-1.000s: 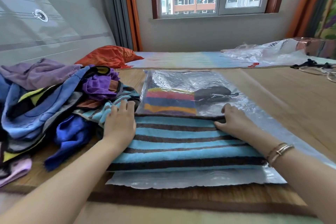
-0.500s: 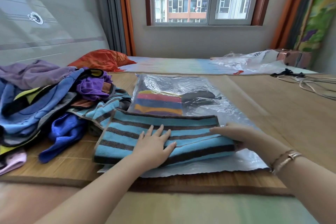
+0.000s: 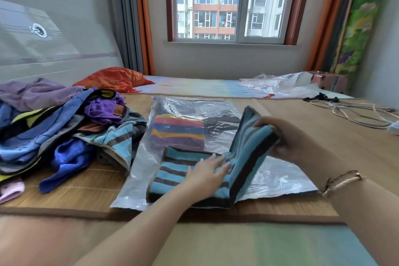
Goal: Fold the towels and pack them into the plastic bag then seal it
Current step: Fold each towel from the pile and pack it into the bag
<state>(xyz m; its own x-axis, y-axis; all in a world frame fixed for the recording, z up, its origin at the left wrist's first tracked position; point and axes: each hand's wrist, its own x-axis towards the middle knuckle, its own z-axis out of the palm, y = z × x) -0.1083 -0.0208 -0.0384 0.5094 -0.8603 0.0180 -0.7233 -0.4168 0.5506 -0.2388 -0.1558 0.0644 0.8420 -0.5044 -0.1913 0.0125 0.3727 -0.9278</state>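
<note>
Towel, blue with brown stripes, lies on the clear bag on the mat, its right half lifted at the fold. Left hand rests flat on the lower half, fingers straight and slightly spread; right hand grips the raised edge, thumb on top, fingers curled behind. Bag holds a folded multicolour towel; loose pile sits to the left.

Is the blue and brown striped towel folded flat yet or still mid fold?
Mid fold. The right hand lifts one half of the striped towel upright while the left hand presses the other half flat.
</note>
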